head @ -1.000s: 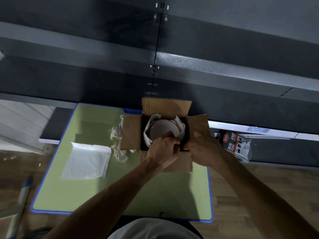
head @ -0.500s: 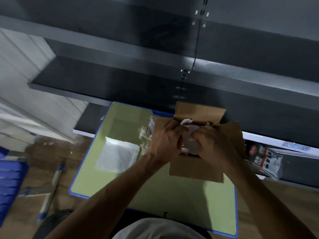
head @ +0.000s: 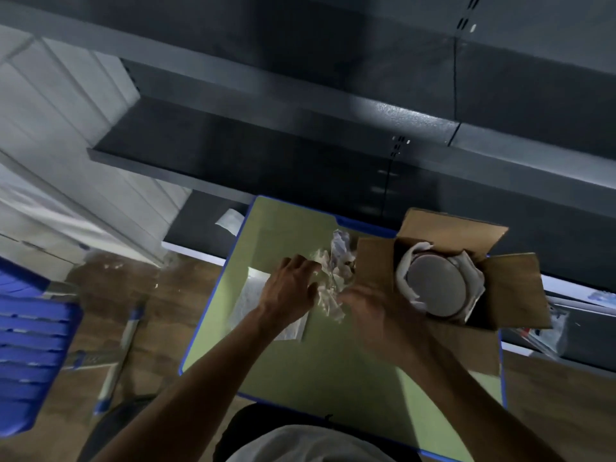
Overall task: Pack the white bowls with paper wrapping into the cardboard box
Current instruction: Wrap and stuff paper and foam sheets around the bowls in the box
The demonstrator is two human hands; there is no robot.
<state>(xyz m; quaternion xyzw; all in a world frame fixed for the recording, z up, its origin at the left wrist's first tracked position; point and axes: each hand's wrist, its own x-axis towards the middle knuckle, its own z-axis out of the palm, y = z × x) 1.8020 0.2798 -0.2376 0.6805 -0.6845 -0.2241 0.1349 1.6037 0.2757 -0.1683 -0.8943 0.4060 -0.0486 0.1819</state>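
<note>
The cardboard box (head: pixel 513 288) stands open at the right end of the green table (head: pixel 326 368). Inside it a white bowl (head: pixel 433 290) lies bottom up, with white wrapping paper (head: pixel 404 266) around its rim. A crumpled wad of paper (head: pixel 335 268) lies on the table just left of the box. My left hand (head: pixel 288 290) reaches over a flat white sheet (head: pixel 256 308), its fingers spread and touching the wad's left side. My right hand (head: pixel 370 306) is blurred, at the wad's lower right beside the box's near flap; its grip is unclear.
Dark metal shelves (head: pixel 300 135) run behind the table. A blue crate (head: pixel 30 348) sits on the wooden floor at the far left, beside a pole with blue tape (head: pixel 123 341). A plastic-wrapped package (head: pixel 550 331) lies right of the box.
Both hands have left the box and moved left to the crumpled paper. The bowl inside the box is now uncovered. The view has swung left.
</note>
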